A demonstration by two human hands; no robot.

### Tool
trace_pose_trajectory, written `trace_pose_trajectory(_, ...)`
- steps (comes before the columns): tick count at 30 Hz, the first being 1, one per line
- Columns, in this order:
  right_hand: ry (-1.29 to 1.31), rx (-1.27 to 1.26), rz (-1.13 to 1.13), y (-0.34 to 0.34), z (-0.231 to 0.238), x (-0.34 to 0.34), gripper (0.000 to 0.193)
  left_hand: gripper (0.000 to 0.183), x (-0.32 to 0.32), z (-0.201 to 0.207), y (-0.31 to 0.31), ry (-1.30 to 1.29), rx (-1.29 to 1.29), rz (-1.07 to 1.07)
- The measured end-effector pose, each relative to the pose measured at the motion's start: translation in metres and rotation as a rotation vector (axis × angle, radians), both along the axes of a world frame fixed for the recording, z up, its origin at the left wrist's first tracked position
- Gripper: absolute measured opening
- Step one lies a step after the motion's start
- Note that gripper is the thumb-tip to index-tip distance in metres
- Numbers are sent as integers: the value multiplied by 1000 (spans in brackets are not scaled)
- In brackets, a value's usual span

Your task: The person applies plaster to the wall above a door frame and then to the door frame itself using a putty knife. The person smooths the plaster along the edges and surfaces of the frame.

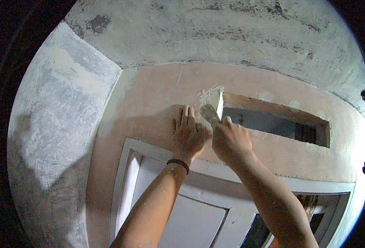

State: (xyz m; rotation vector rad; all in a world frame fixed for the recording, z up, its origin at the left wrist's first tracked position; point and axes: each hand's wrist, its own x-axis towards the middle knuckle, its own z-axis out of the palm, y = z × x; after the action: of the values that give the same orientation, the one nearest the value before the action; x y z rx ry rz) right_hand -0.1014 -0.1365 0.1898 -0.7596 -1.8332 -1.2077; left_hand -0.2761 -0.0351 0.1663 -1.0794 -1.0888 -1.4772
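My right hand (233, 141) is closed round the handle of a putty knife (209, 112). Its blade lies near the left end of a long rectangular opening (257, 120) in the pinkish wall (149, 103). Wet, pale putty (210, 96) is smeared on the wall just above the blade and along the opening's left edge. To the left of the knife, my left hand (188, 134) rests against the wall with its fingers stretched upward, holding nothing. A dark beaded bracelet (178, 164) circles my left wrist.
Below my hands stands a pale door (195, 215) in a white frame (126, 165). A rough, patchy ceiling (215, 37) runs overhead. The side wall (66, 115) at left carries whitish coating. Bright light falls at the far right.
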Motion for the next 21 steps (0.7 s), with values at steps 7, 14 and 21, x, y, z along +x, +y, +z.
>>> trace_pose_trajectory(7,0,-3,-10,5,39,-21,20,67,4,-4,-5,-30,-69,58)
trace_pose_trajectory(14,115,45,1,1,45,36,23,70,4,-1,-3,-26,-109,103)
trace_pose_trajectory(21,150,-10,-1,5,62,22,21,71,7,-4,-9,-46,-34,-1)
